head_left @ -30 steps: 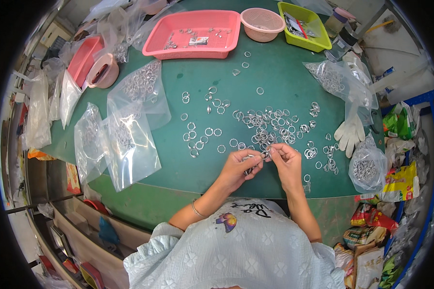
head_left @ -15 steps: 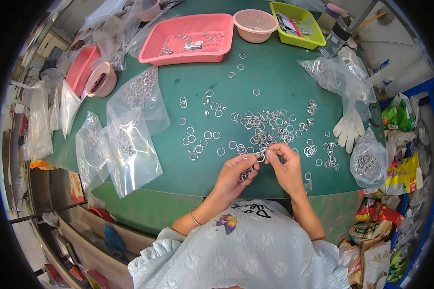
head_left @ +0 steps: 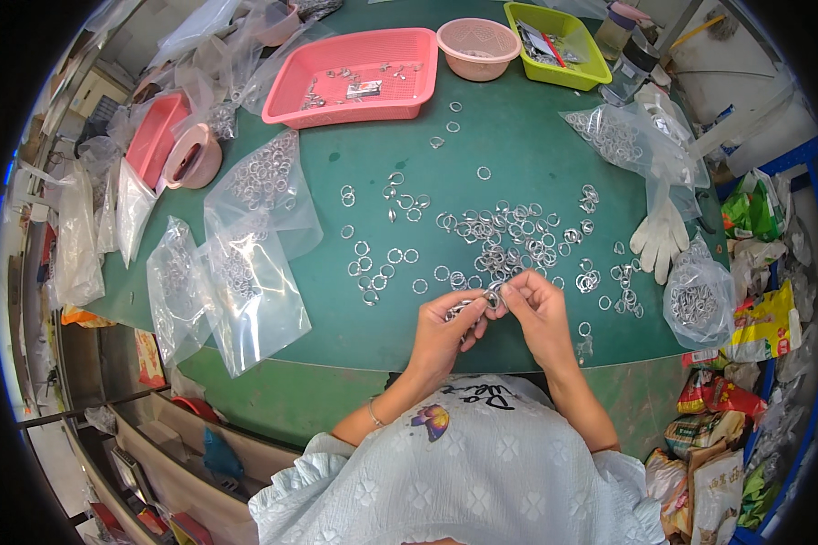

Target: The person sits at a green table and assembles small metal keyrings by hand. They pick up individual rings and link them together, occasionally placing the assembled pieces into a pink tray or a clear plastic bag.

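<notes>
Silver ring point(head_left: 492, 299) pinched in both hands

I see left hand point(head_left: 441, 329) and right hand point(head_left: 542, 316) clamped on it over the green tabletop's point(head_left: 345, 338) near side, its round opening roughly facing me, long axis unclear. Loose rings point(head_left: 509, 238) lie beyond; a pink basket point(head_left: 345, 113) stands far back.

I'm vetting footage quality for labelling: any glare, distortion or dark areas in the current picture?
Head view: glare whitens the clear plastic bag nearest the table's near edge at left; head view: the green table's near edge bows, with black corners; head view: the rings at the fingertips are too small to show fine detail.
</notes>
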`<state>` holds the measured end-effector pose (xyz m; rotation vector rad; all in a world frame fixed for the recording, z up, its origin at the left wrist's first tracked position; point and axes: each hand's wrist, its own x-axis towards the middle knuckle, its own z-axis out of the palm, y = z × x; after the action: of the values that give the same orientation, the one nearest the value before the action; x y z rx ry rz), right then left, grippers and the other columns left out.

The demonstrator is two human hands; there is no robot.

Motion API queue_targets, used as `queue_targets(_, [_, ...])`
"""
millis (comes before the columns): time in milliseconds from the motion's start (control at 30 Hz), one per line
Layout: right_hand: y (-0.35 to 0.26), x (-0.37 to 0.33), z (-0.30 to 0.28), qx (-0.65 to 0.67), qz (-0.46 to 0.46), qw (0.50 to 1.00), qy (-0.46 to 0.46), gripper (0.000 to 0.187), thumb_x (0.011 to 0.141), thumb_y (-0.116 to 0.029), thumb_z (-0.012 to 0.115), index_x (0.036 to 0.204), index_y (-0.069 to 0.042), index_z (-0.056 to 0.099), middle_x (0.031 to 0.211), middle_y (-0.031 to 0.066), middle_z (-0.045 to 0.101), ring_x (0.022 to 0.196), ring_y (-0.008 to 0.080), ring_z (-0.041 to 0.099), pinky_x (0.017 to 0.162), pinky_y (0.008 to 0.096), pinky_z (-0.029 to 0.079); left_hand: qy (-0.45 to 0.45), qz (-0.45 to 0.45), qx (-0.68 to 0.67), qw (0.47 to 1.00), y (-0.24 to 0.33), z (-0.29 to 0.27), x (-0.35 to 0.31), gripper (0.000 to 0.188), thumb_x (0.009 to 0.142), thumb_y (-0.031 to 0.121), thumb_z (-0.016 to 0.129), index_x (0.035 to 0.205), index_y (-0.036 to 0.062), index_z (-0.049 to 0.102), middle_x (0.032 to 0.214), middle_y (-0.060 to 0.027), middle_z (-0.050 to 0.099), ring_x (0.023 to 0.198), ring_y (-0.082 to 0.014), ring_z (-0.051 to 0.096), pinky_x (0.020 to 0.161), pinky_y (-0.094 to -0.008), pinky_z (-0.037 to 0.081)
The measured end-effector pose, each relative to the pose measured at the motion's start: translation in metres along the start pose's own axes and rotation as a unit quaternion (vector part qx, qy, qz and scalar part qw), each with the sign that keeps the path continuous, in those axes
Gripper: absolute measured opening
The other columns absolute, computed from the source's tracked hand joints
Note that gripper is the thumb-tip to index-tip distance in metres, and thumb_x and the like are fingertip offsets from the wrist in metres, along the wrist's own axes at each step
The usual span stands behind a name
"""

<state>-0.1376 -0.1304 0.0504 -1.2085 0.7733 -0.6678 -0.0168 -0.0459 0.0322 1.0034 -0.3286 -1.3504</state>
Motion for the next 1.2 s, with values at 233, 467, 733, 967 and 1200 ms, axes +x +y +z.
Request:
queue_targets(233, [0.007, 0.002, 0.0, -0.002, -0.009, 1.0, 0.001, 0.01, 0.09, -0.007, 0.053, 0.083, 0.0, 0.052, 0.074, 0.0047, 0.061, 0.067, 0.0069, 0.056, 0.062, 0.0209, 0.044, 0.031, 0.006, 0.153, 0.988, 0.006, 0.001, -0.005, 0.025, 0.086, 0.009, 0.058, 0.11, 0.0003, 0.061, 0.079, -0.0036, 0.06, 0.058, -0.0045, 0.048, 0.042, -0.0155, 0.033])
queue_targets(467, [0.009, 0.001, 0.004, -0.078, -0.032, 0.996, 0.028, 0.012, 0.088, -0.007, 0.056, 0.079, 0.0, 0.054, 0.068, 0.0031, 0.06, 0.064, 0.0055, 0.054, 0.058, 0.0203, 0.042, 0.047, 0.145, 0.251, 0.956, -0.006, 0.008, -0.005, 0.024, 0.084, 0.009, 0.061, 0.107, 0.0024, 0.062, 0.068, -0.0001, 0.057, 0.053, -0.0019, 0.044, 0.042, -0.0161, 0.032])
queue_targets(733, [0.009, 0.003, 0.002, -0.063, -0.008, 0.998, 0.02, 0.011, 0.089, -0.01, 0.055, 0.082, -0.001, 0.054, 0.069, 0.002, 0.057, 0.065, 0.0064, 0.052, 0.061, 0.0206, 0.041, 0.086, 0.061, 0.187, 0.977, 0.002, -0.001, -0.001, 0.013, 0.084, 0.007, 0.062, 0.092, -0.0023, 0.064, 0.07, -0.002, 0.059, 0.057, -0.0036, 0.05, 0.047, -0.0177, 0.038])
queue_targets(967, [0.02, 0.004, 0.003, 0.344, 0.125, 0.929, -0.05, 0.012, 0.091, -0.012, 0.051, 0.088, -0.001, 0.054, 0.071, 0.003, 0.056, 0.068, 0.0106, 0.053, 0.069, 0.0248, 0.042, 0.089, 0.118, 0.176, 0.973, 0.002, 0.003, -0.004, 0.01, 0.084, 0.004, 0.06, 0.089, -0.0031, 0.064, 0.071, -0.0028, 0.06, 0.057, -0.0052, 0.051, 0.049, -0.0189, 0.039])
queue_targets(1200, [0.013, -0.004, 0.017, -0.195, -0.169, 0.964, 0.07, 0.01, 0.085, -0.006, 0.055, 0.079, 0.0, 0.052, 0.068, 0.0075, 0.054, 0.06, 0.0178, 0.051, 0.056, 0.0306, 0.042, 0.105, 0.185, 0.243, 0.946, -0.003, 0.001, -0.005, 0.007, 0.082, 0.002, 0.061, 0.086, -0.0023, 0.064, 0.071, -0.0049, 0.06, 0.058, -0.0076, 0.053, 0.051, -0.0204, 0.04])
